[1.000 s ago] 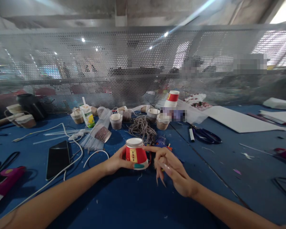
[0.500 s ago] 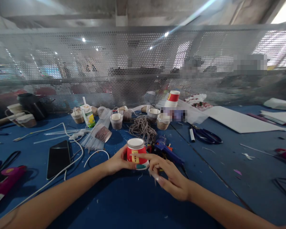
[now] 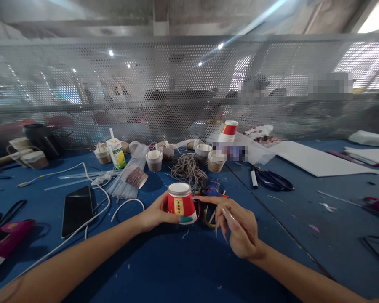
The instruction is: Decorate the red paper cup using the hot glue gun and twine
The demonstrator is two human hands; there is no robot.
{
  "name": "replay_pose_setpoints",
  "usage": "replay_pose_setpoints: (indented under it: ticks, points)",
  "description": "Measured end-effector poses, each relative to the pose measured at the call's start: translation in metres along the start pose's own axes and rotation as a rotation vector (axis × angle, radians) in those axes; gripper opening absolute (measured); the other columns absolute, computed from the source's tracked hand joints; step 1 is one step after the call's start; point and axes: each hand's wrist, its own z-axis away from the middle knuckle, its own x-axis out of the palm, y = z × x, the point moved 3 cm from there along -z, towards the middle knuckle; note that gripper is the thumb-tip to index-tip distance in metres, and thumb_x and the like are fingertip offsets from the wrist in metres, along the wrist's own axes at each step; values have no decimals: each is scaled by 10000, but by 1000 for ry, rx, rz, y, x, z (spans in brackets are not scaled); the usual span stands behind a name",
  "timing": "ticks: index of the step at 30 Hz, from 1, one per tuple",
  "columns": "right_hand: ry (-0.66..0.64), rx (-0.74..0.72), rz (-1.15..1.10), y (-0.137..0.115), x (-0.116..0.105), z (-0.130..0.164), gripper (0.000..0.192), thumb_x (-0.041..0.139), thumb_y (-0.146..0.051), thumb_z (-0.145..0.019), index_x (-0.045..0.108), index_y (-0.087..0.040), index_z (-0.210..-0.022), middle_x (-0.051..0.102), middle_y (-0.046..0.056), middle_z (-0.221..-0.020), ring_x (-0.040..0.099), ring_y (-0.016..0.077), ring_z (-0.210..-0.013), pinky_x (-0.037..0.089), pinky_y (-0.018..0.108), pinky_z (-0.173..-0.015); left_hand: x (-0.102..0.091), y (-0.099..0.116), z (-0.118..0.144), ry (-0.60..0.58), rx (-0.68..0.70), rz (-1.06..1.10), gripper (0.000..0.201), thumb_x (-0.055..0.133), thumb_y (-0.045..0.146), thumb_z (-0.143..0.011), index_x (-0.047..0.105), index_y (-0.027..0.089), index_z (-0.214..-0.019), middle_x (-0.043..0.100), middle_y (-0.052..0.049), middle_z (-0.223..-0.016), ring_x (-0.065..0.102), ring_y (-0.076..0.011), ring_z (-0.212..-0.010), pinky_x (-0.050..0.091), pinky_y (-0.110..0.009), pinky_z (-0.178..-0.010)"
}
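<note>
My left hand (image 3: 159,214) is closed round a red and white paper cup (image 3: 180,206) from its left side, its thumb with a green nail across the lower front. The cup has its narrow end up, with a grey band around that end and a yellow label on the red. Right of the cup, my right hand (image 3: 236,225) holds nothing. Its index finger points left toward the cup's side, and the other fingers are partly bent and apart. Behind that hand lies a blue glue gun (image 3: 214,188), partly hidden. A heap of grey-brown cord (image 3: 189,170) lies behind the cup.
Several small cord-wrapped cups (image 3: 154,160) stand at the back. A phone (image 3: 78,210) and a white cable (image 3: 105,201) lie left, near a magenta glue gun (image 3: 11,242). Scissors (image 3: 274,179), a marker (image 3: 254,179) and a white board (image 3: 316,158) lie right. A perforated metal screen (image 3: 177,92) closes the back.
My right hand has moved right, off the front of the cup, uncovering the yellow label and red side. My left hand still holds the cup in nearly the same place.
</note>
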Motion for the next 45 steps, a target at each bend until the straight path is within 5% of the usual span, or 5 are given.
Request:
replay_pose_setpoints:
  ticks: [13,22,32,37,45]
  points:
    - [-607,29,132,-12,20,-9,137,339,-283,-932,445,-201,-904,612,160,-1214,466,78,-488,424,253,-496,-2,3,1,-48,9,-34,617,850,115,-434,604,134,-1000,690,-59,-877,630,-196,-818,484,-330,-761]
    - [-407,83,-43,-9,18,-9,233,320,-343,-967,470,-197,-864,636,145,-1137,497,68,-464,418,223,-431,0,7,1,-16,20,-58,614,846,104,-443,620,135,-1013,700,-61,-909,632,-190,-813,474,-357,-815]
    - [-111,308,-272,11,7,-8,301,373,-354,-952,567,-178,-804,461,-57,-425,460,101,-374,499,245,-471,1,10,3,-31,29,-6,609,819,106,-466,635,146,-1045,706,-79,-957,634,-208,-856,479,-356,-821]
    - [40,222,-297,10,2,-11,262,390,-288,-946,532,-185,-751,541,-29,-469,430,91,-362,472,234,-433,-1,7,3,-12,5,-15,597,822,123,-467,629,139,-1033,703,-86,-947,633,-222,-854,475,-383,-826]
    - [-494,130,-230,-9,18,-9,262,347,-415,-953,459,-187,-888,591,168,-1175,502,81,-526,475,258,-496,-1,3,2,6,-29,-41,648,845,92,-421,599,140,-1018,695,-68,-958,630,-222,-876,460,-387,-843]
